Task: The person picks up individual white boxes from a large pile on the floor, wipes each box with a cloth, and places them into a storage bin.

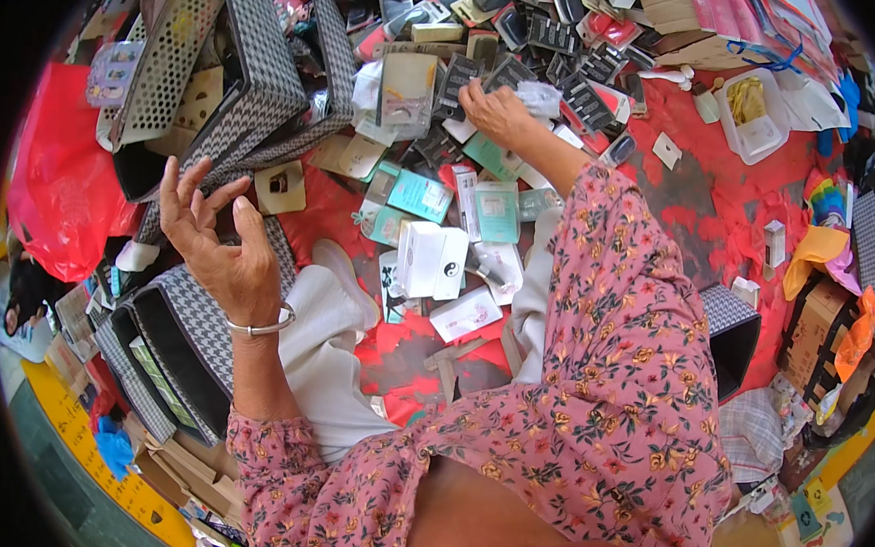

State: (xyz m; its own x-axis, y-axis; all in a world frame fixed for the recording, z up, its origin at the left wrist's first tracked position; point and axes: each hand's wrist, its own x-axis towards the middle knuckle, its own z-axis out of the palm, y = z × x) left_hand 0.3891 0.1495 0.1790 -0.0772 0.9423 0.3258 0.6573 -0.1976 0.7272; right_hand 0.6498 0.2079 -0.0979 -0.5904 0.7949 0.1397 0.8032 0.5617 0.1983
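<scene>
- Red, grey-patched floor (709, 202) here, and it's crowded!
- Up top, heaped black packs (553, 35)!
- Centre, teal and white boxes (421, 196)!
- Right, 1 white tub (758, 142)!

A red floor covering (730, 220) spreads out, broken by grey patches (690, 220) toward the right. Yellow edging (74, 416) runs along the left, bordering a dark green surface (122, 523) at near left. The light is bright.

Light: bright, diffuse. Shadows: soft. Sheen: red plastic bag (64, 186). Edges: fisheye-curved, black-bordered, detail seemingly softened.
</scene>
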